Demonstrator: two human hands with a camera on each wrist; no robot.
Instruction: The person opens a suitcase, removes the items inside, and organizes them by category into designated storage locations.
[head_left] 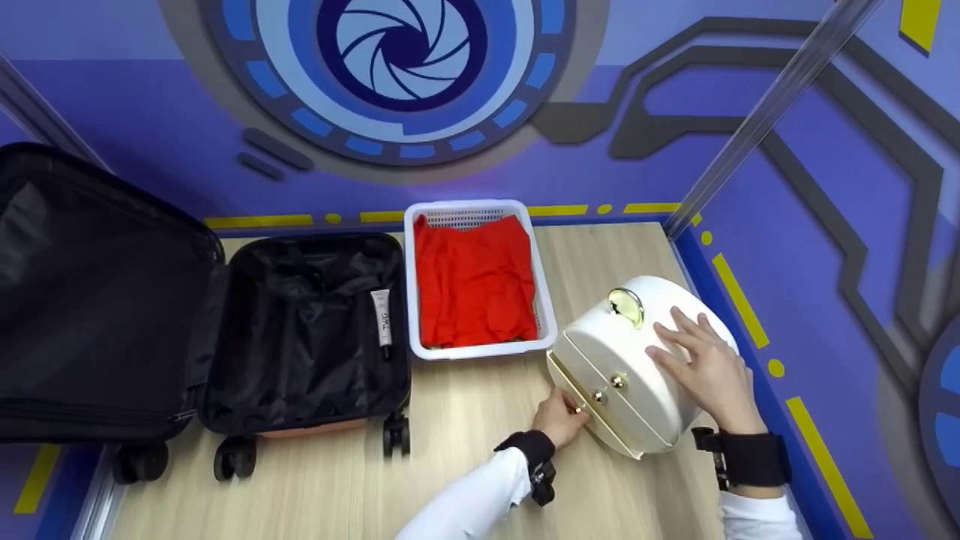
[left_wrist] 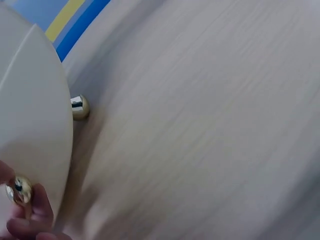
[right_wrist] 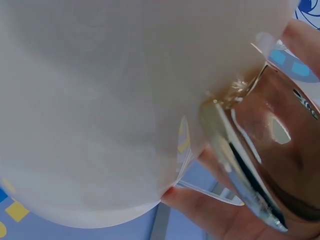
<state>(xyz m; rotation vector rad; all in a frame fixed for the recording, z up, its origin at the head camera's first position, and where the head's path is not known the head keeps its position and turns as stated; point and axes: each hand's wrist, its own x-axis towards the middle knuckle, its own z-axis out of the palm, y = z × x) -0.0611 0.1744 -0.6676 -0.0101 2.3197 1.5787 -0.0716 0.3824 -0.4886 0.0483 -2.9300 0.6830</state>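
A white rounded makeup organizer (head_left: 660,322) stands tilted at the right of the table, with a gold handle (head_left: 627,306) on top and gold knobs (head_left: 618,381) on its drawer fronts. My left hand (head_left: 559,420) is at its lowest drawer front, which stands slightly out from the body. In the left wrist view, its fingers (left_wrist: 43,205) pinch a round gold knob (left_wrist: 21,190). Across the organizer's white shell my right hand (head_left: 709,371) rests with spread, extended fingers. The right wrist view has the shell and the shiny gold handle (right_wrist: 270,135) up close.
An open black-lined suitcase (head_left: 300,337) lies at the left, with a white tube (head_left: 382,319) inside. Beside it a white plastic basket (head_left: 547,322) holds folded red cloth (head_left: 480,281). Blue-purple printed walls (head_left: 480,180) border the table (head_left: 450,450) at the back and right.
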